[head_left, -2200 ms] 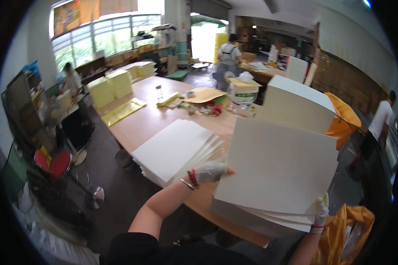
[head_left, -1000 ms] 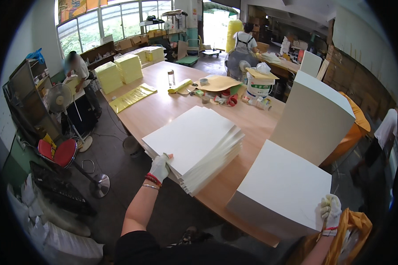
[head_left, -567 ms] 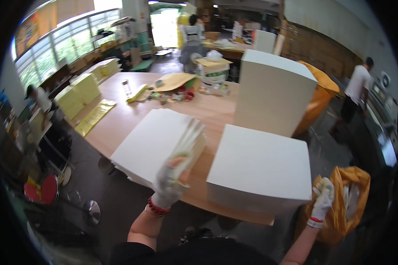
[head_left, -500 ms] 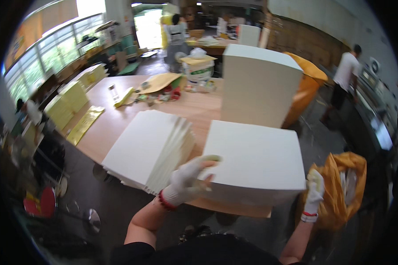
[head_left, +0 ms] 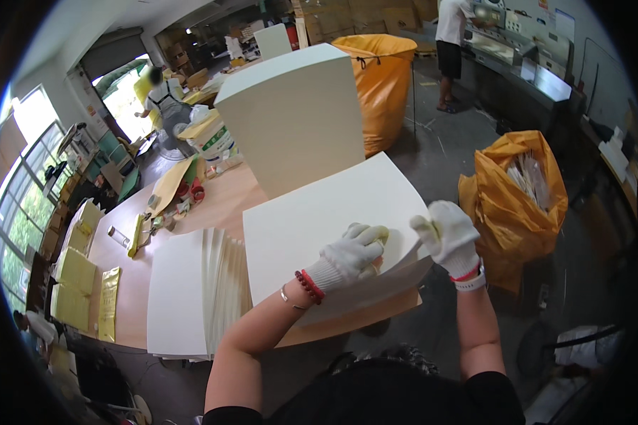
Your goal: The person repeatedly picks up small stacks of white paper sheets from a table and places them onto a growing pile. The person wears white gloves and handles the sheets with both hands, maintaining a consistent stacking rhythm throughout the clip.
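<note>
A stack of large white paper sheets (head_left: 298,219) lies on the table in front of me. My left hand (head_left: 354,253), in a white knit glove, rests on its near part with the fingers curled in; what they hold, if anything, is hidden. At the stack's right front corner, my right hand (head_left: 452,237), gloved too, is closed on the edge of the paper, and the sheets there bend upward. How many sheets it grips cannot be seen. To the left lies another pile of white sheets (head_left: 177,290), its right edges fanned apart.
Behind the stack rises a tall block of paper (head_left: 290,127). Orange bags stand at the back (head_left: 379,85) and to the right (head_left: 510,234). Yellow packs (head_left: 74,269) line the table's left edge. One person (head_left: 450,42) stands at a machine, another (head_left: 166,106) near the doorway.
My view has turned to the right. The right hand has come from beside the stack onto its front corner and gripped the paper. The left hand has moved further onto the stack, its fingers now curled.
</note>
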Demonstrator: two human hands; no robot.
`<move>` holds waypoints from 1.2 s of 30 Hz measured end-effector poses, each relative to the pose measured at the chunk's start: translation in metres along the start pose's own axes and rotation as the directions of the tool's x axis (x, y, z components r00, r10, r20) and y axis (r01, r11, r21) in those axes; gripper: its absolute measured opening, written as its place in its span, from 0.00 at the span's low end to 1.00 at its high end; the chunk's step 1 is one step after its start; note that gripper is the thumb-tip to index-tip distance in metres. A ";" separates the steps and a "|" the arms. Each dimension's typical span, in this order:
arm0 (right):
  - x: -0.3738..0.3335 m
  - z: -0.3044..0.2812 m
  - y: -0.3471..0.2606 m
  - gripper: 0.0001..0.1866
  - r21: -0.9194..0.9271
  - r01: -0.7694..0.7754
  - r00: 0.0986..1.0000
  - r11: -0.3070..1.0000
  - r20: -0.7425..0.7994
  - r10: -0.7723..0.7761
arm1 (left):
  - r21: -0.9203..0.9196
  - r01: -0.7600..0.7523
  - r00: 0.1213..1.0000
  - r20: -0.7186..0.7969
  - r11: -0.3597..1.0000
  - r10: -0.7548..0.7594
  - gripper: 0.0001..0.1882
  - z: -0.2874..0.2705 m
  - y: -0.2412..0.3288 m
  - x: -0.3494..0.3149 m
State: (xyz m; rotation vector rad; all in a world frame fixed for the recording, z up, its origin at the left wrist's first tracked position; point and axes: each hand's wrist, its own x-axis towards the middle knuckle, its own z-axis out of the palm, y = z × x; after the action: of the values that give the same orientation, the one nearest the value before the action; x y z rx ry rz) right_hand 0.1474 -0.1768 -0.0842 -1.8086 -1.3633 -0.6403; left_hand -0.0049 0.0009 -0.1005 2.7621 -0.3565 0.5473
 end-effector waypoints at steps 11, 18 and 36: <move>0.019 0.026 0.004 0.08 0.105 -0.088 0.995 0.991 -0.034 0.092 | -0.383 0.250 0.968 0.071 0.889 -0.242 0.09 -0.021 0.003 0.002; 0.017 0.026 0.001 0.13 0.108 -0.047 0.976 0.993 -0.205 0.069 | -0.327 0.307 0.949 0.173 0.894 -0.263 0.16 -0.028 0.000 0.002; 0.011 0.032 0.004 0.13 -0.009 -0.009 0.953 1.000 -0.302 0.006 | -0.314 0.201 0.979 0.022 0.928 -0.205 0.25 -0.023 0.004 0.000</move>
State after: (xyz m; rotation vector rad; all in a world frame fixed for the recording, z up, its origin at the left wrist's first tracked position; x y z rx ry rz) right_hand 0.1525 -0.1447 -0.0953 -1.6420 -1.1480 -0.8819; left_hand -0.0139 0.0048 -0.0791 2.4481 -0.1368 0.4124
